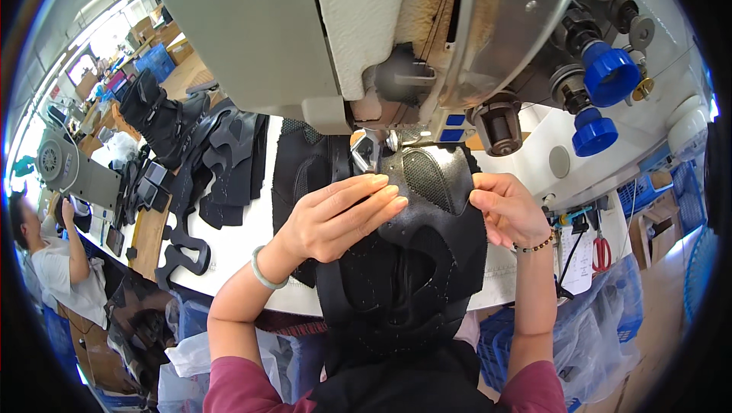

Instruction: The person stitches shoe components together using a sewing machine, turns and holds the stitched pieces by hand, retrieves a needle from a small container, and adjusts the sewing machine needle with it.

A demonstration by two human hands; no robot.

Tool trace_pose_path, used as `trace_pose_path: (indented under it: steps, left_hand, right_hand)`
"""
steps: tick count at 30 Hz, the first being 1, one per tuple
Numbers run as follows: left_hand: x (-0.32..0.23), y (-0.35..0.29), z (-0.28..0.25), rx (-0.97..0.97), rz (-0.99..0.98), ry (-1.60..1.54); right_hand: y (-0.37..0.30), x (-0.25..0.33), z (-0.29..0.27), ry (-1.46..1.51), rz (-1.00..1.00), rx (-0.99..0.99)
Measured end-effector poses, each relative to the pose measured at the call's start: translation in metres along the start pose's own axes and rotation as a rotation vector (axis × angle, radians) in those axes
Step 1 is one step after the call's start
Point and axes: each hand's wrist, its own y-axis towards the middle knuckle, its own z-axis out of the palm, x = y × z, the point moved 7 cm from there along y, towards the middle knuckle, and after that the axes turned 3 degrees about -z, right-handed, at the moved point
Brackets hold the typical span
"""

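Note:
A black sewn workpiece [436, 239] of smooth sheet and fabric, with a mesh panel [427, 177] and pale stitch lines, lies under the sewing machine [381, 40]. The near end of it hangs over the table edge toward me. My left hand [332, 219] rests on its left part, fingers stretched out side by side, the tips just in front of the presser foot [367, 152]. At the piece's right edge, my right hand [507, 206] pinches the border between thumb and forefinger. The needle point is too small to make out.
More black cut pieces [232, 158] and a black boot-like item [156, 112] lie on the left of the white table [229, 249]. Blue thread knobs [610, 74] jut out at upper right. Red-handled scissors [602, 253] hang at right. Another person [61, 268] sits far left.

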Motion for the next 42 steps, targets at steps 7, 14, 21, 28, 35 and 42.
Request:
trace_pose_path:
  steps: [7,14,21,28,35,42]
  left_hand:
    - [-0.005,0.010,-0.006,0.031,-0.031,0.036]
    - [-0.003,0.012,-0.010,0.067,0.011,0.016]
    - [0.003,0.014,-0.007,0.079,-0.017,0.022]
    - [0.012,0.017,-0.003,0.062,-0.063,0.006]
    - [0.025,0.016,0.001,0.068,-0.145,-0.071]
    - [0.040,0.004,0.008,0.092,-0.224,-0.234]
  right_hand:
    - [0.002,0.007,0.002,-0.065,-0.022,-0.073]
    - [0.000,0.007,0.000,-0.140,-0.099,-0.139]
    - [0.011,0.005,-0.007,0.019,-0.223,-0.176]
    - [0.022,0.002,-0.016,0.079,-0.287,-0.164]
    - [0.023,0.005,-0.013,0.088,-0.323,-0.155]
    - [0.026,0.003,-0.007,0.201,-0.366,-0.146]
